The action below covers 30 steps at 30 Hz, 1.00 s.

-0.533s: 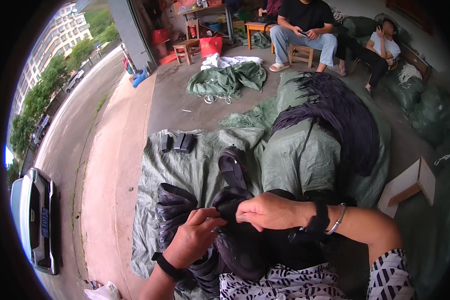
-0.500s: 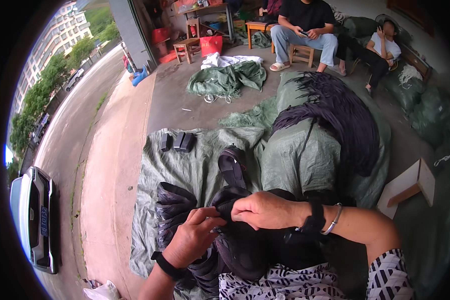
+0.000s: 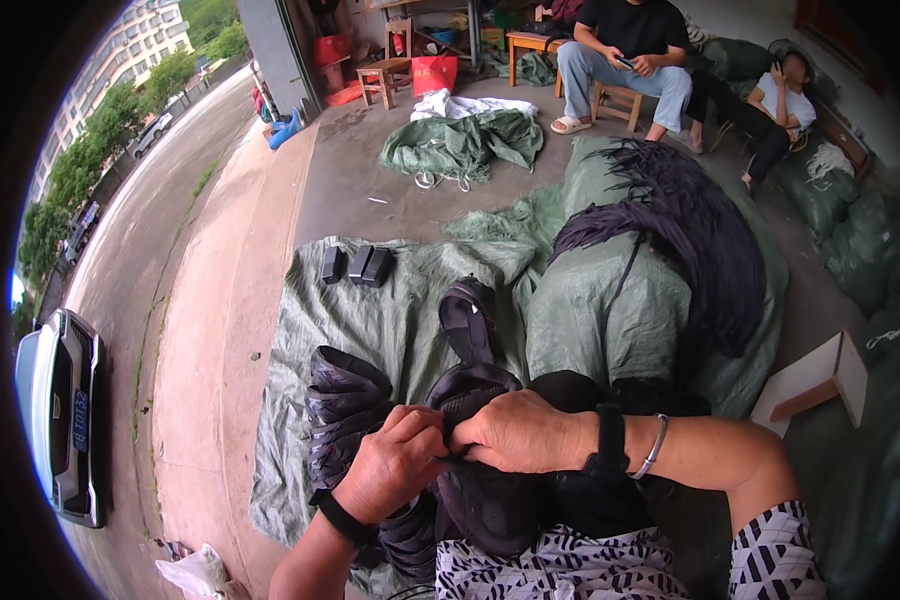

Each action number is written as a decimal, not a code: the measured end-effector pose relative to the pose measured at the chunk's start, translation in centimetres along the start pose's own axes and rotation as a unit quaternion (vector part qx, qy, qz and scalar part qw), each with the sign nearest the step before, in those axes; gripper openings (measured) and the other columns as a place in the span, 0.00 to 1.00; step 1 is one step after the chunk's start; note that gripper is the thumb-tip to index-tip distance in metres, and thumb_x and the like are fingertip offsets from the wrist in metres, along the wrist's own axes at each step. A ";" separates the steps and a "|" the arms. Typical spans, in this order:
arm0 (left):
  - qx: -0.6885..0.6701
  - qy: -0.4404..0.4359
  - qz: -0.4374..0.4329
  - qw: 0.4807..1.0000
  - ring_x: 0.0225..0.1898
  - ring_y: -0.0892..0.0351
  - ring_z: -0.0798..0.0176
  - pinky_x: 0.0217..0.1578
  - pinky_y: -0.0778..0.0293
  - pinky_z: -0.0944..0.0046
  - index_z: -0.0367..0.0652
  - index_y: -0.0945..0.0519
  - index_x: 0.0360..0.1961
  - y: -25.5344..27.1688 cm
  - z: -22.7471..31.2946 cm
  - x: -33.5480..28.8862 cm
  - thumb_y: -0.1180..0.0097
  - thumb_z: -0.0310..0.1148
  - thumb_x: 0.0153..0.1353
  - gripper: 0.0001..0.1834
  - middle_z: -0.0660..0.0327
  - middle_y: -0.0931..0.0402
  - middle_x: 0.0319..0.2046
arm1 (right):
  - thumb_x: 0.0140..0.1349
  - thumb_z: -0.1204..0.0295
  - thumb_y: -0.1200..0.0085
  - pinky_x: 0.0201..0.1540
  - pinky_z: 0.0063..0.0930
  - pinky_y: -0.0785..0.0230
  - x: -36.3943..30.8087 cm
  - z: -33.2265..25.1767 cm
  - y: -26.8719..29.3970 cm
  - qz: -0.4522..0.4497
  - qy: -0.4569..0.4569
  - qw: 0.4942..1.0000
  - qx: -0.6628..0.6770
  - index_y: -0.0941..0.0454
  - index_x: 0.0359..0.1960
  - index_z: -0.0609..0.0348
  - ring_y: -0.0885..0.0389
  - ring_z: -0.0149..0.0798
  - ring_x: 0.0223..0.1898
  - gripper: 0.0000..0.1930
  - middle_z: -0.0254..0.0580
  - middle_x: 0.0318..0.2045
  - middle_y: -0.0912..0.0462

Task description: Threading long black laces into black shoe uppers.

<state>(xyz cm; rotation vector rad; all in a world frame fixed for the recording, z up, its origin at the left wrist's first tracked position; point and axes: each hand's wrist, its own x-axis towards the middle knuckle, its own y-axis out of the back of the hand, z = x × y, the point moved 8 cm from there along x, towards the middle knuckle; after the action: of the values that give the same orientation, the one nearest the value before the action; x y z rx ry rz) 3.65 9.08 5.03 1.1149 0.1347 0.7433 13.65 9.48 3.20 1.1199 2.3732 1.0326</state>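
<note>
My left hand and my right hand meet over a dark mesh shoe in front of my body. Both have their fingers closed in a pinch on the shoe near its opening. What lies right between the fingertips is too small and covered to make out. Beside my left hand stands a stacked row of dark shoe uppers. Just beyond my hands, another black shoe lies on the grey-green woven sheet.
Small black blocks sit on the sheet's far part. A green sack draped with dark purple strips stands to the right, near a wooden piece. Two people rest at the back. Left, a car stands outside.
Both hands have come closer together on the shoe, the right one shifting slightly left. The whole view has tilted a little; other things keep their places.
</note>
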 end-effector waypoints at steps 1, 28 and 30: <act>-0.005 0.001 -0.002 1.000 0.45 0.25 0.55 0.37 0.22 0.62 0.44 0.26 0.29 0.0 -0.1 0.0 0.33 0.25 0.39 0.15 0.60 0.27 0.41 | 0.52 0.69 0.44 0.39 0.43 0.28 0.2 0.1 -0.2 0.001 0.000 1.000 0.002 0.18 0.31 0.52 0.18 0.50 0.34 0.06 0.46 0.27 0.18; -0.059 0.034 0.089 0.994 0.51 0.32 0.44 0.52 0.34 0.48 0.42 0.25 0.27 -0.5 2.6 -0.6 0.30 0.27 0.41 0.14 0.52 0.27 0.44 | 0.68 0.56 0.54 0.11 0.12 0.51 -6.2 0.7 -3.2 -0.205 -0.063 0.719 0.662 0.29 0.34 0.58 0.43 0.19 0.09 0.16 0.32 0.15 0.29; -0.046 0.029 0.074 0.996 0.51 0.31 0.45 0.51 0.33 0.50 0.41 0.25 0.27 -0.5 2.6 -0.7 0.29 0.28 0.40 0.15 0.52 0.27 0.44 | 0.69 0.58 0.54 0.11 0.12 0.52 -6.6 0.8 -1.5 -0.165 -0.053 0.703 0.690 0.29 0.34 0.58 0.43 0.19 0.09 0.15 0.31 0.15 0.29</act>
<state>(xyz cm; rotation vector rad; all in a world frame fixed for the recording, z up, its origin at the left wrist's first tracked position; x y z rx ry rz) 4.53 6.50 5.62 1.0236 0.0665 0.9050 17.50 4.18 1.48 0.8714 2.8955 -1.1916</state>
